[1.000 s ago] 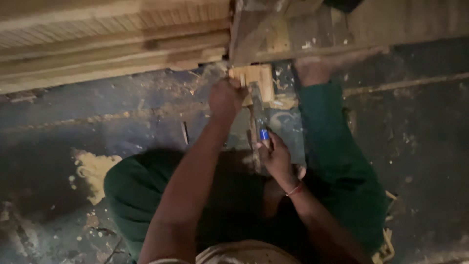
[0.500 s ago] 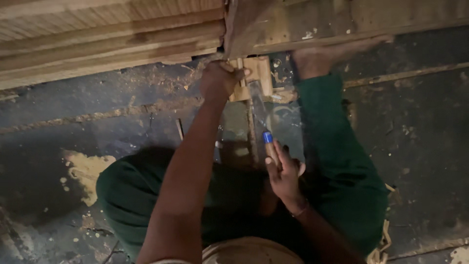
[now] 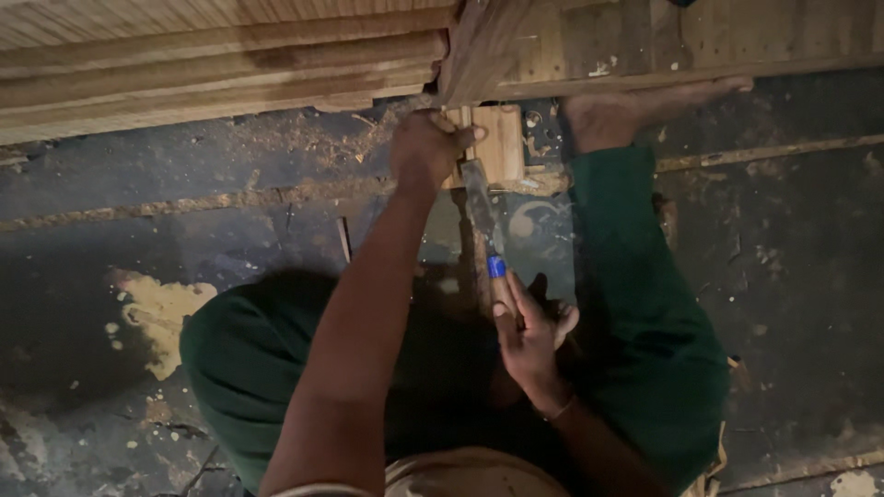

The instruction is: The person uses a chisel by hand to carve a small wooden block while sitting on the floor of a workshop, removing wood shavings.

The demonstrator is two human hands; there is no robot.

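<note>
While the left hand [image 3: 428,147] stays clenched on the small wooden block [image 3: 493,143], pinning it to the floor [image 3: 230,175], the right hand [image 3: 529,331] has drawn back toward the body since half a second ago. It grasps the handle of the chisel [image 3: 483,216] just behind the blue ferrule [image 3: 496,267]. The blade runs forward from the right hand to the block, its tip meeting the wood just beside the left hand's fingers. The block lies ahead of both hands, against the stacked timber boards [image 3: 212,64]. A bare foot [image 3: 635,106] rests beyond the right hand, beside the block. By judgement, the retreat of the right hand marks a repositioning of the cutting edge between strokes, with paring still under way.
</note>
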